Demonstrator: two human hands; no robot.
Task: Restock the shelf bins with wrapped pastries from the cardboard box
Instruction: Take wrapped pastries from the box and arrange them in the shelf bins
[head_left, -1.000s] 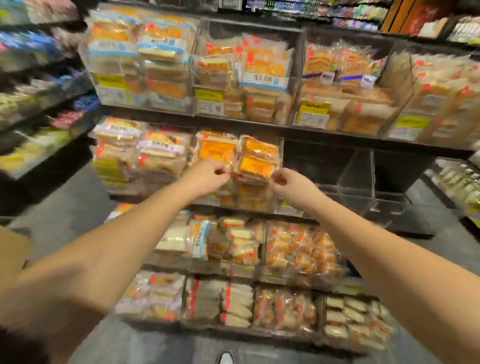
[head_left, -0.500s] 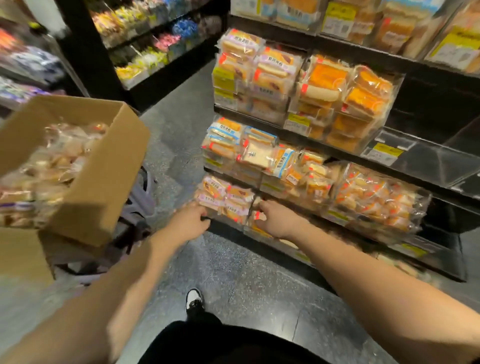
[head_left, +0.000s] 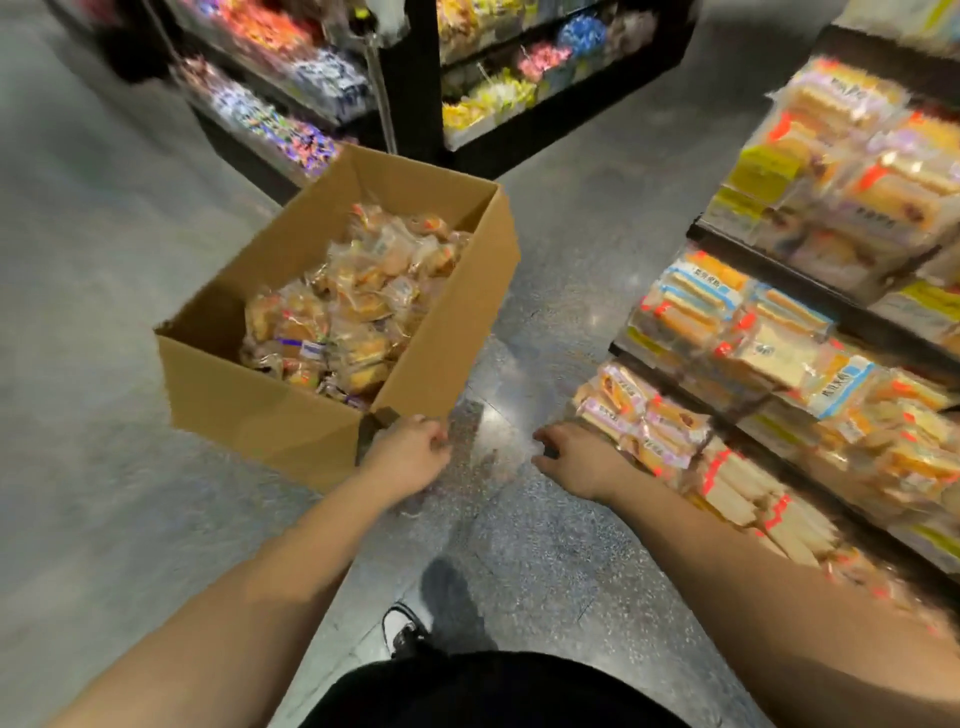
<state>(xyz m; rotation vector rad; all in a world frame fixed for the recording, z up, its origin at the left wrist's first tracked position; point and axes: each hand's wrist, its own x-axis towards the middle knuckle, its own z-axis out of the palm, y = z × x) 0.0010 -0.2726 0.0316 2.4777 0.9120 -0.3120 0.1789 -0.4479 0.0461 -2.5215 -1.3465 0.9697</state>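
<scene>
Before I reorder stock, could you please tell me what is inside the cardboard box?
The cardboard box holds a heap of wrapped pastries in clear film. Lower layers and the box floor are covered.

Count, from where I stand:

Hands: two, my left (head_left: 410, 457) and my right (head_left: 576, 457).

Box (head_left: 270, 410): one, touching my left hand at its near corner.

Pastries (head_left: 358, 301) in the box: a loose heap, too many and too blurred to count.

Shelf tiers (head_left: 779, 332) stocked with wrapped packs, beyond my right hand: four I can make out.

Candy racks (head_left: 415, 78), well beyond both hands: two.

Shoe (head_left: 402, 626), below my hands: one.
</scene>
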